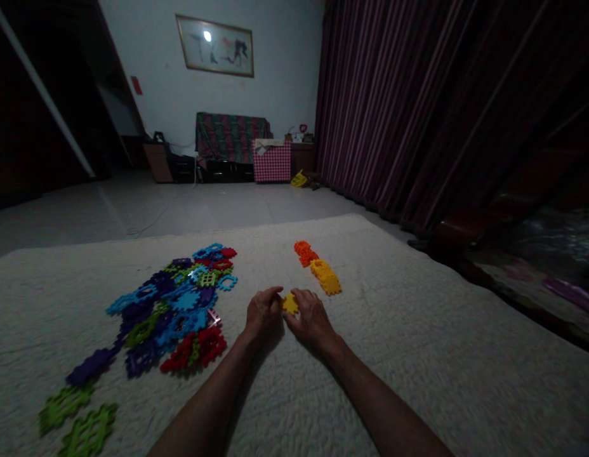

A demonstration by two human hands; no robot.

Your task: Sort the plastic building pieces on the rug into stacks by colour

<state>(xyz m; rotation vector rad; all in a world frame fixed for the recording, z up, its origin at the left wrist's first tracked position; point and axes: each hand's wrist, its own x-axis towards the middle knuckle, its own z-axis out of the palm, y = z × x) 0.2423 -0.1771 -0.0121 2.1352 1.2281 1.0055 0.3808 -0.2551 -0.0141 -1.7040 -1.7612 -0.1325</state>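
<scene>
Both sets of fingers are pinched onto one yellow interlocking tile (290, 303), which sits between the two hands just above the mat. The left hand (262, 312) curls its fingers (274, 293) against the tile's left edge, and the right hand (311, 315) closes on its right edge; whether a second piece is hidden under the palms cannot be told.

Just beyond the right hand lies a short row of joined pieces: yellow cubes (325, 277) nearest, orange cubes (304, 252) at the far end, touching in one line. That row looks like the finished part of the work, and it is small. Far more seems left: a loose heap of flat tiles (178, 304) in blue, purple, red and green lies well to the left of the hands, with two green tiles (78, 420) apart at the near left corner.

Everything rests on a pale quilted mat (418, 330) spread over a tiled floor (190, 206). The room is dim; dark striped curtains (394, 114) hang on the right, a covered sofa (230, 136) and a checked box (272, 161) stand at the far wall under a framed picture (215, 46).
</scene>
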